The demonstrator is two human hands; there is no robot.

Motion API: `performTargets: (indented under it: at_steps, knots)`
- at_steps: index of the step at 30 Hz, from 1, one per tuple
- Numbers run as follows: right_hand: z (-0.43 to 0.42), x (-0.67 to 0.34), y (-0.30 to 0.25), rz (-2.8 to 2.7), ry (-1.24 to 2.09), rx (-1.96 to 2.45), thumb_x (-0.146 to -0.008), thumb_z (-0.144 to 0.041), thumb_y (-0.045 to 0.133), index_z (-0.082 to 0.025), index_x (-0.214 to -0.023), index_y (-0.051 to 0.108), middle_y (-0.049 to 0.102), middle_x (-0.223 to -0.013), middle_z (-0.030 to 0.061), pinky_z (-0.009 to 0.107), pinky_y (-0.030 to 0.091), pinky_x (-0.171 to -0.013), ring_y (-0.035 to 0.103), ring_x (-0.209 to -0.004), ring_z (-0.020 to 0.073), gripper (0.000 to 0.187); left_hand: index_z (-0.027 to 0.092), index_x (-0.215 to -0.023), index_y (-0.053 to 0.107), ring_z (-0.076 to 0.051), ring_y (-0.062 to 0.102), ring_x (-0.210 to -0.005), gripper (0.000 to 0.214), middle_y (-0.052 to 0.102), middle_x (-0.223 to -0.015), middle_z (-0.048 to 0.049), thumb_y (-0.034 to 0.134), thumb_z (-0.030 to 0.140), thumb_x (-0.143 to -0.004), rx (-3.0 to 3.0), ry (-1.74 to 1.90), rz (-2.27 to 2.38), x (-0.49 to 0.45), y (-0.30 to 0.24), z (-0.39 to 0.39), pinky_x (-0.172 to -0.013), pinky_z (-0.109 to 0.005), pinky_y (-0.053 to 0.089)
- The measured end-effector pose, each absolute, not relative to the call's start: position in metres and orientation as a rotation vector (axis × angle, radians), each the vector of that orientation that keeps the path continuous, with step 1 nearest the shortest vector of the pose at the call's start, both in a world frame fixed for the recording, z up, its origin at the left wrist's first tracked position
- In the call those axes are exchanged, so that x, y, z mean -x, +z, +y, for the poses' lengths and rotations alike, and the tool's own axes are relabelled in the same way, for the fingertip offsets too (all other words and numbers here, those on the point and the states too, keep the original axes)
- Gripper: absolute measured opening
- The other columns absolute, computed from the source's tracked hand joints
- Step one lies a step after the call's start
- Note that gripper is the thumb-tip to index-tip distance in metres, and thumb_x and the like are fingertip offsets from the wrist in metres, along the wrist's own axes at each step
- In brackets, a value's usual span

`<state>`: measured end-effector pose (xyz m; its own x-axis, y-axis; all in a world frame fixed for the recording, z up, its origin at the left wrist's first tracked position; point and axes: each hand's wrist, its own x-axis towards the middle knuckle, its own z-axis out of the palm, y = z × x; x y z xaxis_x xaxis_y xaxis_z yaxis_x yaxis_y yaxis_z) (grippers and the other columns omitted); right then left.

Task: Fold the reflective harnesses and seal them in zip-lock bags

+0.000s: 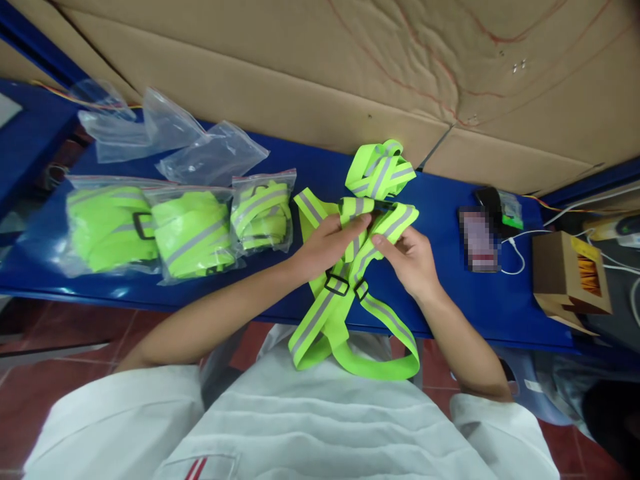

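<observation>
We've 3 hi-vis bundles (193, 230) bagged at L, empty bags (215, 153) upper L; strap (345, 307) at ctr & loose bundle (380, 170) above it unbagged.
Our left hand (327, 247) & right hand (413, 263) both w/ fingers pinching the strap, part-folded over the bench (437, 207); its long axis runs approx. top-to-bottom, folded end up, loops hanging down past front edge.

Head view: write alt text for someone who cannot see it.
A person's left hand and right hand hold a buckled neon-yellow reflective strap at a blue table. Three zip bags of similar straps lie to the left, clear plastic bags behind them; a folded strap bundle sits beyond the hands, a phone and cardboard box to the right.
</observation>
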<state>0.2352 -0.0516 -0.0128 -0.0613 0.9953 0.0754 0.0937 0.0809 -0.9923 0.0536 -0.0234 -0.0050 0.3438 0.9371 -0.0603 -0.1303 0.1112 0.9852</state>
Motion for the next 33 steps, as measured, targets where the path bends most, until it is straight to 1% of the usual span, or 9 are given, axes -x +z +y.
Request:
performTargets:
  at_steps: [7, 12, 15, 18, 21, 23, 28, 30, 33]
  knots:
    - [-0.048, -0.244, -0.005, -1.174, 1.372, 1.15, -0.084, -0.05, 0.083, -0.024, -0.105, 0.078, 0.08, -0.107, 0.0031, 0.037, 0.059, -0.096, 0.075, -0.1, 0.0222, 0.034, 0.018, -0.127, 0.073, -0.028, 0.066, -0.126, 0.054, 0.075, -0.126, -0.0074, 0.061, 0.062, -0.097, -1.404, 0.823, 0.803, -0.051, -0.005, -0.021, -0.112, -0.038, 0.048]
    - [-0.051, -0.237, -0.003, -1.133, 1.483, 1.116, -0.086, -0.057, 0.078, -0.024, -0.107, 0.076, 0.079, -0.107, 0.0048, 0.037, 0.062, -0.087, 0.074, -0.099, 0.0226, 0.039, 0.016, -0.122, 0.073, -0.029, 0.071, -0.113, 0.054, 0.077, -0.117, -0.009, 0.079, 0.053, -0.085, -1.507, 0.771, 0.718, -0.05, -0.01, -0.02, -0.099, -0.038, 0.056]
    - [-0.054, -0.234, -0.007, -1.154, 1.46, 1.073, -0.088, -0.058, 0.075, -0.025, -0.104, 0.075, 0.078, -0.105, 0.0043, 0.039, 0.061, -0.089, 0.074, -0.099, 0.0228, 0.037, 0.017, -0.122, 0.073, -0.029, 0.071, -0.113, 0.052, 0.077, -0.119, -0.0081, 0.082, 0.048, -0.082, -1.5, 0.841, 0.756, -0.05, -0.011, -0.021, -0.099, -0.037, 0.056]
    - [-0.058, -0.236, -0.007, -1.421, 1.219, 1.15, -0.095, -0.058, 0.067, -0.025, -0.099, 0.076, 0.077, -0.109, 0.0053, 0.045, 0.056, -0.1, 0.071, -0.106, 0.0248, 0.034, 0.018, -0.118, 0.074, -0.029, 0.069, -0.12, 0.044, 0.076, -0.124, -0.0071, 0.079, 0.048, -0.085, -1.522, 0.808, 0.788, -0.05, -0.007, -0.022, -0.106, -0.039, 0.054]
    - [-0.058, -0.242, -0.002, -1.75, 0.616, 1.263, -0.095, -0.05, 0.069, -0.026, -0.101, 0.078, 0.07, -0.133, 0.0081, 0.056, 0.04, -0.119, 0.058, -0.133, 0.032, 0.027, 0.018, -0.118, 0.075, -0.029, 0.068, -0.123, 0.044, 0.076, -0.126, -0.0073, 0.075, 0.052, -0.089, -1.524, 0.761, 0.757, -0.05, -0.007, -0.023, -0.11, -0.041, 0.051]
    - [-0.055, -0.248, 0.002, -1.864, 0.368, 1.24, -0.093, -0.047, 0.072, -0.026, -0.103, 0.078, 0.065, -0.14, 0.0096, 0.058, 0.037, -0.12, 0.053, -0.138, 0.0352, 0.024, 0.018, -0.125, 0.073, -0.029, 0.067, -0.124, 0.05, 0.074, -0.129, -0.0085, 0.075, 0.052, -0.088, -1.501, 0.771, 0.709, -0.05, -0.009, -0.023, -0.11, -0.041, 0.051]
    - [-0.048, -0.264, 0.014, -1.714, 0.468, 1.155, -0.095, -0.047, 0.07, -0.025, -0.097, 0.074, 0.071, -0.115, 0.0079, 0.046, 0.055, -0.099, 0.069, -0.111, 0.0278, 0.022, 0.014, -0.119, 0.074, -0.03, 0.069, -0.115, 0.049, 0.076, -0.118, -0.0103, 0.073, 0.052, -0.089, -1.496, 0.754, 0.714, -0.047, -0.013, -0.021, -0.102, -0.04, 0.054]
    - [-0.049, -0.267, 0.028, -1.612, 0.394, 1.177, -0.091, -0.05, 0.075, -0.026, -0.109, 0.072, 0.068, -0.125, 0.0086, 0.045, 0.055, -0.101, 0.067, -0.117, 0.0291, 0.031, 0.014, -0.112, 0.074, -0.029, 0.071, -0.106, 0.045, 0.077, -0.11, -0.0095, 0.072, 0.053, -0.089, -1.55, 0.734, 0.732, -0.045, -0.013, -0.021, -0.096, -0.039, 0.055]
    - [-0.052, -0.265, 0.058, -1.794, 0.444, 1.224, -0.076, -0.05, 0.088, -0.028, -0.126, 0.069, 0.065, -0.137, 0.0089, 0.044, 0.051, -0.109, 0.062, -0.128, 0.0333, 0.058, 0.016, -0.111, 0.074, -0.028, 0.071, -0.099, 0.042, 0.076, -0.104, -0.0081, 0.071, 0.052, -0.09, -1.639, 0.697, 0.684, -0.042, -0.008, -0.022, -0.092, -0.037, 0.056]
